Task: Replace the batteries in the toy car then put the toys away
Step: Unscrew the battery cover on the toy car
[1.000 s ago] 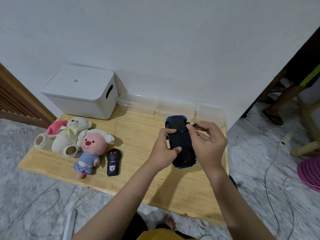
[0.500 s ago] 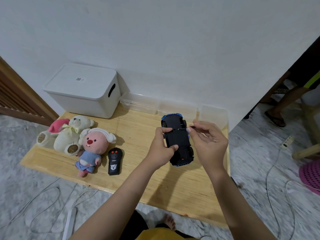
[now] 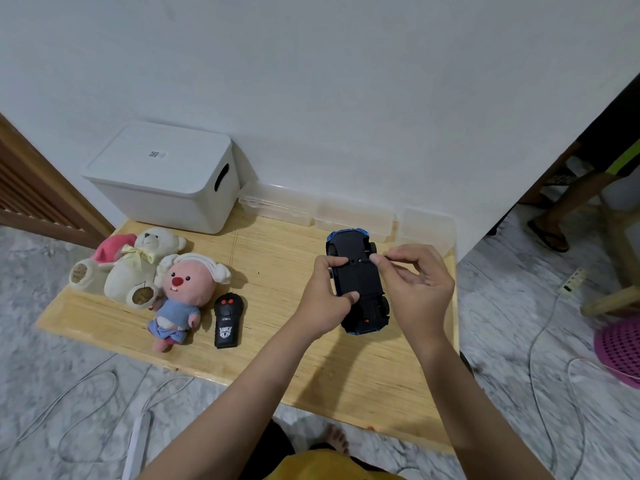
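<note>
A blue toy car (image 3: 360,282) lies upside down over the low wooden table (image 3: 277,362), its black underside facing up. My left hand (image 3: 323,299) grips the car's left side, thumb on the underside and forefinger near the middle. My right hand (image 3: 417,285) pinches a thin small tool, its tip touching a spot on the underside near the front wheels. A black remote control (image 3: 227,320) lies on the table to the left of my hands.
A cream bear plush (image 3: 138,268) and a pink-faced plush (image 3: 187,289) lie at the table's left. A lidded white storage box (image 3: 162,174) stands at the back left, with clear plastic containers (image 3: 353,216) along the wall. Cables and a power strip (image 3: 138,445) lie on the floor.
The car has turned slightly, its near end swinging right, and has moved a little away from me. Both hands keep their hold, and the right hand's pinch stays at the underside.
</note>
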{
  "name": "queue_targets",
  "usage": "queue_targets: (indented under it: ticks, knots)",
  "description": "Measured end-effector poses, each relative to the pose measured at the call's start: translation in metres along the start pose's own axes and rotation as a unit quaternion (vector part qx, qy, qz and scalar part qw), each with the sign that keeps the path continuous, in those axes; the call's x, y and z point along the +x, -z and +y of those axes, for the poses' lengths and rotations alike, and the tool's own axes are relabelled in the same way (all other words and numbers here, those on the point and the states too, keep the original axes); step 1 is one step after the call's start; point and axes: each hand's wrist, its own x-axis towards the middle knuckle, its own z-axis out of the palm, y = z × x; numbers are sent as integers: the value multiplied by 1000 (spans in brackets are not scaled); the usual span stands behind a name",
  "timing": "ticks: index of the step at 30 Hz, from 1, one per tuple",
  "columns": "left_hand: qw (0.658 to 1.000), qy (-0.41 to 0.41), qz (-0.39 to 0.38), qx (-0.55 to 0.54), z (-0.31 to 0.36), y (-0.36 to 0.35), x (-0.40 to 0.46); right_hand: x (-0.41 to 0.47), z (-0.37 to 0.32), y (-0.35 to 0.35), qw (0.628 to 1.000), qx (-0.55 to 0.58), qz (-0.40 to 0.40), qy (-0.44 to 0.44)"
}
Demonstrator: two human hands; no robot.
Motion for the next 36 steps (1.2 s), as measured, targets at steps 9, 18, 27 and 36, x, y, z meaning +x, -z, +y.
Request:
queue_targets:
  ticks: [9, 18, 27, 36]
  knots:
    - [1000, -12, 0, -8, 2, 3, 1, 0, 1, -1, 997, 65, 20, -40]
    - [1000, -7, -2, -11, 2, 4, -1, 0, -3, -7, 999, 33, 4, -4]
    - [1000, -4, 4, -5, -2, 4, 0, -4, -4, -11, 1000, 14, -7, -21]
    - [1000, 7, 6, -7, -5, 6, 0, -4, -1, -13, 998, 52, 8, -38]
